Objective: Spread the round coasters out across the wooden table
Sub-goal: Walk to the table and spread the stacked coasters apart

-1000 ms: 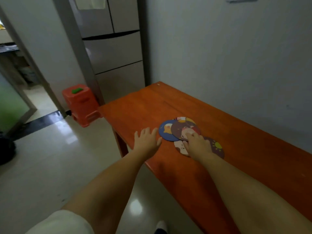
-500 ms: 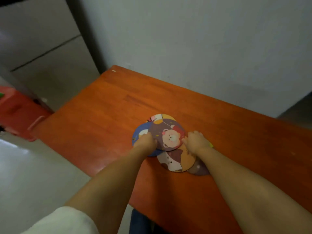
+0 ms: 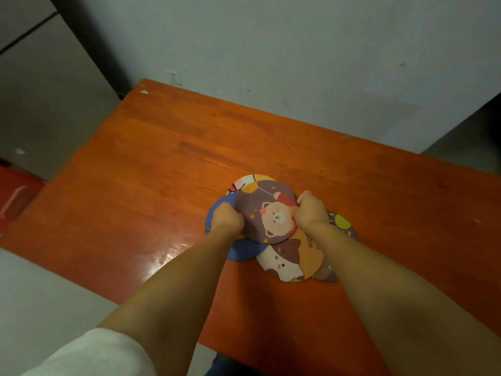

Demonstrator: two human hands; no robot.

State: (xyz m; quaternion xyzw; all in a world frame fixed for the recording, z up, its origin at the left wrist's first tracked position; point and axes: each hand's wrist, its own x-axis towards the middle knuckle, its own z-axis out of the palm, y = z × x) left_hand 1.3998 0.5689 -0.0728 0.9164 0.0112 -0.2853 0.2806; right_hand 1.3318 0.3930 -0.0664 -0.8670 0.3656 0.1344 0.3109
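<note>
Now | both hands gripping: left hand [image 3: 227, 218] and right hand [image 3: 310, 208] pinching bear coaster [image 3: 267, 211] atop overlapping pile, centre frame on table [image 3: 162, 158] | risk: lifting is dragging lower coasters along.

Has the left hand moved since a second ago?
Yes. The left hand went from the bare table beside the pile onto the blue coaster.

On the orange wooden worktop [image 3: 151, 169] lies an overlapping pile of round coasters. The bear coaster [image 3: 267, 211] sits on top, with the left hand [image 3: 226, 221] curled at its nine o'clock edge and the right hand [image 3: 310, 210] gripping its three o'clock edge. A blue coaster [image 3: 245, 249] shows beneath at seven o'clock.
</note>
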